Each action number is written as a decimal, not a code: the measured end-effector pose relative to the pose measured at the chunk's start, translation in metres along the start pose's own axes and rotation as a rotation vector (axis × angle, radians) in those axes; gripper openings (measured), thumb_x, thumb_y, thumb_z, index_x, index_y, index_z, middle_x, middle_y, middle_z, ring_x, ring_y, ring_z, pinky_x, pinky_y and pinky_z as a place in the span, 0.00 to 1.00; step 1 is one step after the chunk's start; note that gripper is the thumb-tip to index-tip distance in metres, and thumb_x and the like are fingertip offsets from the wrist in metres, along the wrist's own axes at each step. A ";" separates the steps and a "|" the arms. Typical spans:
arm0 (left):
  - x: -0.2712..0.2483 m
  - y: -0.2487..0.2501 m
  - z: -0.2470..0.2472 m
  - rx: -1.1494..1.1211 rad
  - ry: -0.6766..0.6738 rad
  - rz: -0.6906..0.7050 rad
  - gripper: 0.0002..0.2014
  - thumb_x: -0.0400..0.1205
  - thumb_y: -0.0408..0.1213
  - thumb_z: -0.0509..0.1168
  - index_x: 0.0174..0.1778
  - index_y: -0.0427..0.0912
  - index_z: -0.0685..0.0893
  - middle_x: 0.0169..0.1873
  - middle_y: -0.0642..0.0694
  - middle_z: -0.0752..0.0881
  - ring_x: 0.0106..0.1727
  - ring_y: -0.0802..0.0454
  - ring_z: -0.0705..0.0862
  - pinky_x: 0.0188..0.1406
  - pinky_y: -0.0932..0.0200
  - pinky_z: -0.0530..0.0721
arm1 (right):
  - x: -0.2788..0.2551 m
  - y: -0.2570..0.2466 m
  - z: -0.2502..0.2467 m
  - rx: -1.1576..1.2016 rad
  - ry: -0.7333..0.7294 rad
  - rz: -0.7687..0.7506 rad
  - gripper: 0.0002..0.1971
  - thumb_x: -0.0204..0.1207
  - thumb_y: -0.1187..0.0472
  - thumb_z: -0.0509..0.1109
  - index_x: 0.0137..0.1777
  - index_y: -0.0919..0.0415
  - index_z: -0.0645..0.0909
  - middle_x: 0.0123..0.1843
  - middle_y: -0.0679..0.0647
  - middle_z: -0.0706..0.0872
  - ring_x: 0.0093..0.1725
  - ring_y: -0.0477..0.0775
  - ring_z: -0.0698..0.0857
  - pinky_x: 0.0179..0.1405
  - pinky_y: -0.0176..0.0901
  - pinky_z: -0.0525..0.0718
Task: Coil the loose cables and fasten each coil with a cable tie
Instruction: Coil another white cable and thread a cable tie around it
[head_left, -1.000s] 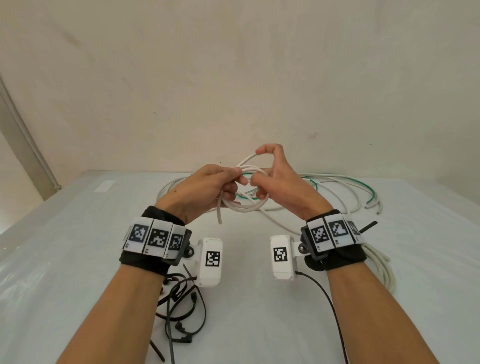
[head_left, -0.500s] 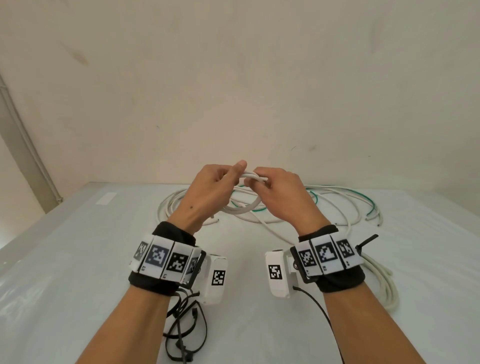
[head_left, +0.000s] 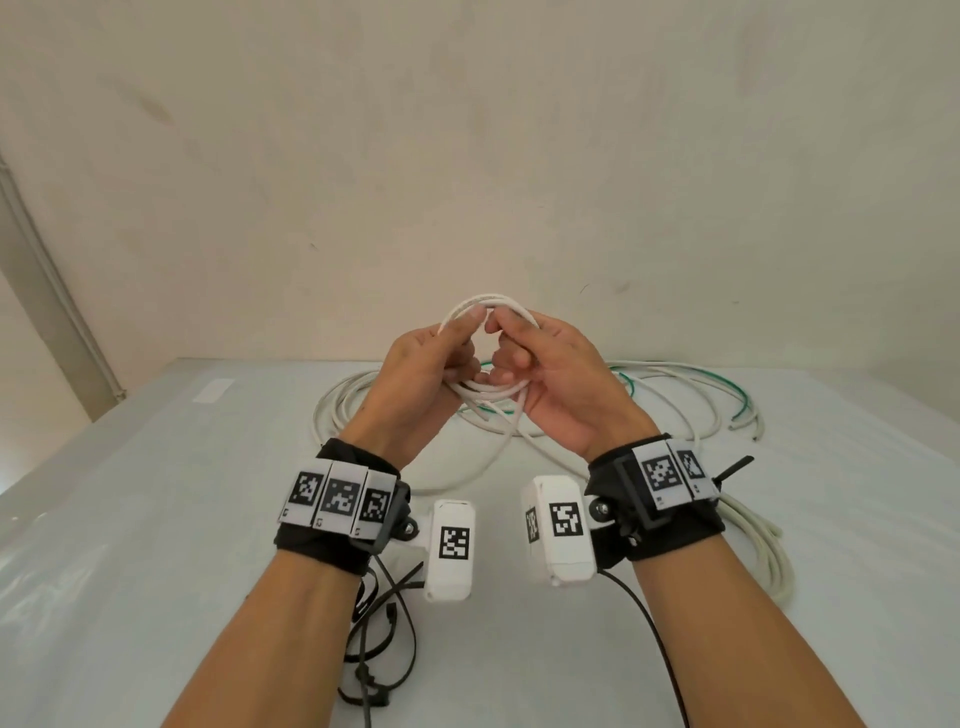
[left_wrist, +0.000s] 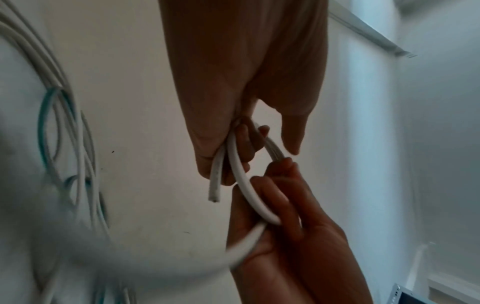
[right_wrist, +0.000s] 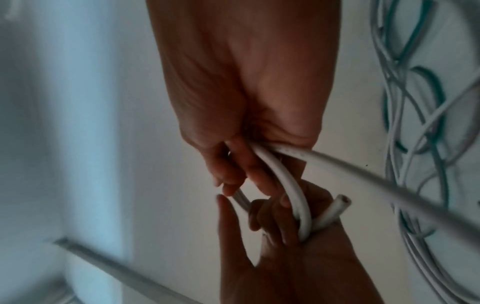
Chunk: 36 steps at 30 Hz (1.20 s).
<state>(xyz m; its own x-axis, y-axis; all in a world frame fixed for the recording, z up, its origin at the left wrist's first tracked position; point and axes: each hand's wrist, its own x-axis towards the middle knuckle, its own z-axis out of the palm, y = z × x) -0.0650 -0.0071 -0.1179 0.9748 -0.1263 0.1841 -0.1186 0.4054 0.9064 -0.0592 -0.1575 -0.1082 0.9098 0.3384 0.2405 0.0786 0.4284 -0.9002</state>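
A small coil of white cable (head_left: 485, 301) is held up above the table by both hands. My left hand (head_left: 441, 358) grips its left side with curled fingers, and my right hand (head_left: 524, 358) grips its right side. In the left wrist view the left hand (left_wrist: 233, 160) holds the loop (left_wrist: 244, 185), and the cut cable end (left_wrist: 214, 191) sticks out below the fingers. In the right wrist view the right hand (right_wrist: 241, 174) curls round the loop (right_wrist: 293, 185), and the cable's loose length (right_wrist: 389, 179) trails off to the right. Black cable ties (head_left: 379, 649) lie under my left forearm.
Loose white and green cables (head_left: 675, 384) sprawl over the far half of the white table (head_left: 156, 519). A further bundle of white cable (head_left: 763, 545) lies by my right wrist. A plain wall stands right behind the table.
Both hands have lifted a little, and the coil, flat between them half a second ago, now stands upright above the fingers. Both hands have kept their grip.
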 end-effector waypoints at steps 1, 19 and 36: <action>0.000 -0.001 -0.001 -0.034 -0.013 -0.030 0.12 0.87 0.39 0.67 0.38 0.44 0.76 0.32 0.48 0.57 0.31 0.53 0.60 0.37 0.58 0.72 | 0.000 -0.002 -0.001 0.027 0.002 0.030 0.14 0.88 0.54 0.66 0.46 0.64 0.81 0.25 0.49 0.64 0.25 0.45 0.65 0.29 0.37 0.78; -0.006 0.009 -0.004 0.525 -0.009 -0.382 0.39 0.88 0.68 0.52 0.41 0.33 0.90 0.28 0.44 0.85 0.27 0.49 0.84 0.24 0.61 0.78 | 0.009 -0.004 -0.013 0.201 0.392 -0.216 0.22 0.91 0.47 0.62 0.34 0.54 0.68 0.27 0.48 0.55 0.26 0.49 0.55 0.27 0.40 0.62; 0.007 -0.014 -0.035 -0.069 0.211 -0.241 0.06 0.86 0.30 0.68 0.50 0.32 0.90 0.39 0.42 0.89 0.37 0.50 0.88 0.46 0.52 0.94 | 0.008 0.021 -0.017 0.087 0.161 0.250 0.23 0.91 0.49 0.62 0.33 0.54 0.66 0.26 0.46 0.55 0.21 0.46 0.56 0.22 0.38 0.65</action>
<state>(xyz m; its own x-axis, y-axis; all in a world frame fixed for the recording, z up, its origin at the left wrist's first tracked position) -0.0499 0.0181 -0.1426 0.9918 -0.0387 -0.1221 0.1265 0.4475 0.8853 -0.0433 -0.1596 -0.1312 0.9499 0.3081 -0.0517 -0.1850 0.4212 -0.8879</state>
